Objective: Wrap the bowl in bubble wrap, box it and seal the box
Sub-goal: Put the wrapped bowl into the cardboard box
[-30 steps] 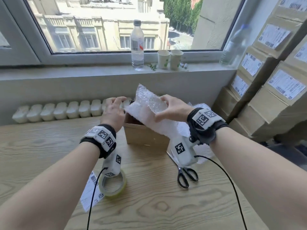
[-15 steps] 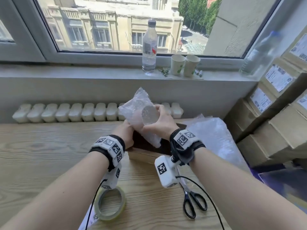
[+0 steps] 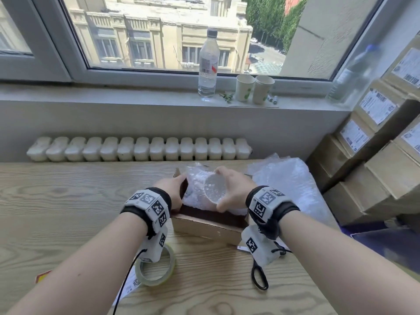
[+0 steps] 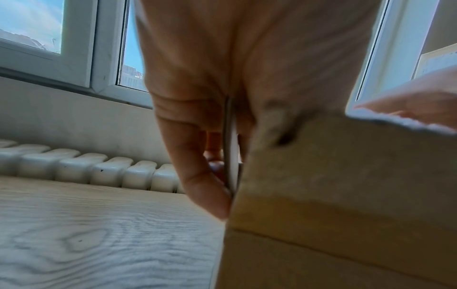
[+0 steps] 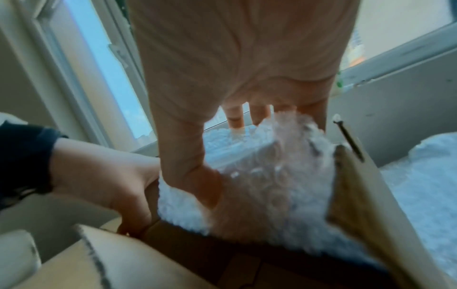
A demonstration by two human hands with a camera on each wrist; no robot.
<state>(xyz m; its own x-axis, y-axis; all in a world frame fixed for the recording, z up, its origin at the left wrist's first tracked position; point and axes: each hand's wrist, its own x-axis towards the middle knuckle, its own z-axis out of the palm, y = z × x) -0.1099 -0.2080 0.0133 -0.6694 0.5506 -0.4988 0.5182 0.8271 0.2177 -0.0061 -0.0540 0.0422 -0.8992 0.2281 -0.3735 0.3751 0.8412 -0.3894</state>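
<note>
The bowl wrapped in bubble wrap (image 3: 208,190) sits low in the mouth of the open cardboard box (image 3: 204,227) on the wooden table. My right hand (image 3: 229,189) grips the wrapped bowl (image 5: 269,183) from the right, thumb on its near side and fingers over the far side. My left hand (image 3: 173,189) holds the box's left flap; in the left wrist view the thumb and fingers (image 4: 197,176) pinch that flap (image 4: 231,148) against the box (image 4: 346,195). The bowl's round base shows through the wrap.
A tape roll (image 3: 156,268) lies under my left wrist and black scissors (image 3: 259,276) under my right. Loose bubble wrap (image 3: 286,178) lies right of the box. Stacked cardboard boxes (image 3: 375,155) fill the right side. A radiator (image 3: 138,148) runs behind the table.
My right hand has lowered the wrapped bowl from above the box down into its opening. My left hand has stayed on the box's left flap.
</note>
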